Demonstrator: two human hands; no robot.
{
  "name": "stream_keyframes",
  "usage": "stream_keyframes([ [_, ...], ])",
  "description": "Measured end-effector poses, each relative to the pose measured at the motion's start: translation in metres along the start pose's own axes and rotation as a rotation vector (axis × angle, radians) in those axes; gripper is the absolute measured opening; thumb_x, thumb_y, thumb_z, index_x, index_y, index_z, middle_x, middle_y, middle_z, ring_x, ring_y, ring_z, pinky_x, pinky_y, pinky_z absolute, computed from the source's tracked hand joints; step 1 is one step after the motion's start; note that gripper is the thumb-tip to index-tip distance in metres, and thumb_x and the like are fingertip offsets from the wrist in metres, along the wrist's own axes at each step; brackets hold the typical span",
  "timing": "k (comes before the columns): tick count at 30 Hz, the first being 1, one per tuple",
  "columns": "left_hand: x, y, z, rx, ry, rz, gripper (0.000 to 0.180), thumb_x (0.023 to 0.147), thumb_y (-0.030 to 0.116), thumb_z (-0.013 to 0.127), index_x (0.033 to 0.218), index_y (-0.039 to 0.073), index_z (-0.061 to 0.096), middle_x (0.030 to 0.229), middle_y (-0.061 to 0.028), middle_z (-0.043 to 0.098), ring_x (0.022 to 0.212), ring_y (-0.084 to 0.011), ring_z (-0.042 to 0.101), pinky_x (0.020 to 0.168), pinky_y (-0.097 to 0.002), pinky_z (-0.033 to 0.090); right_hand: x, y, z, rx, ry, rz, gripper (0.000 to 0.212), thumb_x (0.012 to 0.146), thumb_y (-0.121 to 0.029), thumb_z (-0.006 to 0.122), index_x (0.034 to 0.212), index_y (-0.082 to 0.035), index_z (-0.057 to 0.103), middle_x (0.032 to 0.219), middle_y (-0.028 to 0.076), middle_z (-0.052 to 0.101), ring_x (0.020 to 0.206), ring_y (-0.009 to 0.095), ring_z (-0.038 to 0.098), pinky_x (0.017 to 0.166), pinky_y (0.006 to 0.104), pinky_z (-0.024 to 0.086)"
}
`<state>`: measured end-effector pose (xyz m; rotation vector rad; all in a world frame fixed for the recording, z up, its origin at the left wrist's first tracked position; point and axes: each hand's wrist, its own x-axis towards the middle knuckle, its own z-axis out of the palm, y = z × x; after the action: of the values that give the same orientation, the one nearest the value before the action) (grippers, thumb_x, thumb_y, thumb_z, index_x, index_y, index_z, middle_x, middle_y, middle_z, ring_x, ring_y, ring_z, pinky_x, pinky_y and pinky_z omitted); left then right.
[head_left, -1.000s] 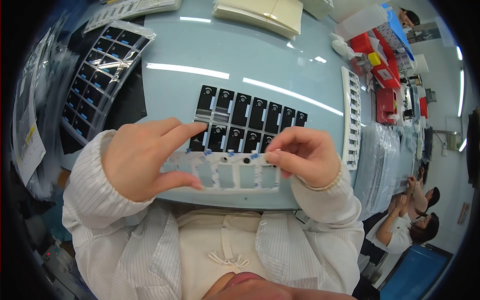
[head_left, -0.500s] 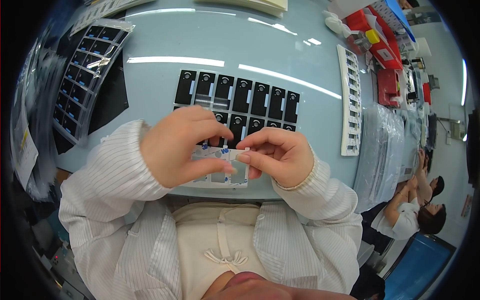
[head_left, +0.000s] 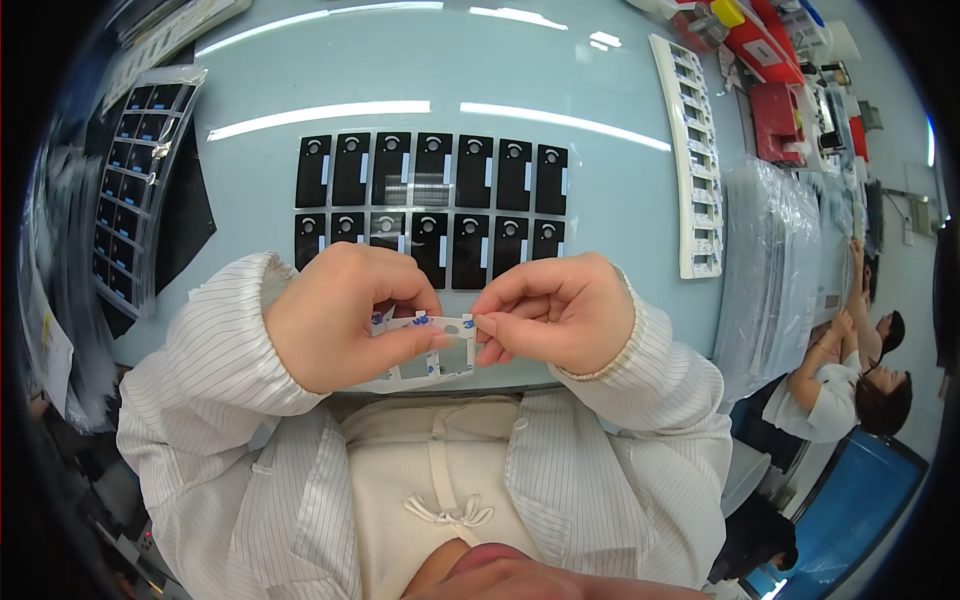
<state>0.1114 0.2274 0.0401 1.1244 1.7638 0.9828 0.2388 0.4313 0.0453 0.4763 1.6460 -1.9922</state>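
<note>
We've free tbl [head_left: 330, 75] beyond the blk panels [head_left: 430, 170], plus lanes btwn them & film sheet [head_left: 145, 185] (L) / wht strip [head_left: 683, 165] (R). Panel rows block mid-tbl; nearer us, L hand [head_left: 360, 320] & R hand [head_left: 555, 315], both on the wht frame [head_left: 433, 363], leave just a slim gap. Far R, bagged stack [head_left: 770, 280] obstructs us.

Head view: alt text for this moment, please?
A person's left grip and right grip hold a white cut-out strip near the pale table's front edge. Beyond lie two rows of seven black panels; a second strip lies farther right.
</note>
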Motion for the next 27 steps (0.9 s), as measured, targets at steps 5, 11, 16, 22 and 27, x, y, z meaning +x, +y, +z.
stream_keyframes([
  [5,-0.0008,0.0028,0.001,-0.001,0.007,0.005,0.014,0.079,0.014,0.074,0.08,0.001,0.07,0.068,-0.0092,0.062,0.059,-0.0217,0.057,0.052,-0.0319,0.044,-0.0005,-0.002,-0.0004,-0.023,-0.003,0.029,0.012,0.088,0.003,0.062,0.098,0.009,0.066,0.087,0.013,0.07,0.08,0.02,0.072,0.072,0.0292,0.06],
  [11,-0.0017,0.004,0.0029,0.027,0.029,-0.008,0.017,0.078,0.017,0.078,0.079,0.002,0.071,0.069,-0.0074,0.062,0.06,-0.0214,0.057,0.054,-0.0315,0.044,0.0001,-0.004,-0.003,0.056,-0.037,0.091,0.011,0.086,0.001,0.065,0.096,0.007,0.067,0.083,0.011,0.07,0.067,0.013,0.068,0.063,0.0235,0.057],
  [16,-0.0039,0.0022,0.005,0.012,0.07,0.048,0.014,0.075,0.017,0.081,0.079,0.007,0.073,0.071,-0.0059,0.062,0.068,-0.021,0.059,0.061,-0.0324,0.045,0.0003,-0.0038,-0.0056,0.17,-0.122,0.148,0.011,0.085,-0.001,0.068,0.095,0.005,0.069,0.076,0.01,0.068,0.054,0.01,0.061,0.05,0.0198,0.049],
  [22,-0.0069,0.0014,0.008,0.059,0.143,0.136,0.016,0.065,0.011,0.084,0.077,0.01,0.074,0.072,-0.0006,0.062,0.069,-0.0163,0.055,0.067,-0.0298,0.038,0.0028,-0.001,-0.006,0.275,-0.208,0.197,0.011,0.085,0.002,0.067,0.095,0.004,0.069,0.075,0.01,0.068,0.051,0.009,0.06,0.046,0.0195,0.045],
  [27,-0.008,0.0019,0.0073,0.132,0.166,0.218,0.015,0.067,0.014,0.084,0.079,0.012,0.075,0.071,0.0008,0.06,0.069,-0.0164,0.056,0.066,-0.03,0.04,0.0026,-0.0069,-0.0022,0.279,-0.246,0.247,0.012,0.085,0.003,0.066,0.096,0.004,0.068,0.077,0.011,0.069,0.051,0.008,0.059,0.046,0.0189,0.045],
])
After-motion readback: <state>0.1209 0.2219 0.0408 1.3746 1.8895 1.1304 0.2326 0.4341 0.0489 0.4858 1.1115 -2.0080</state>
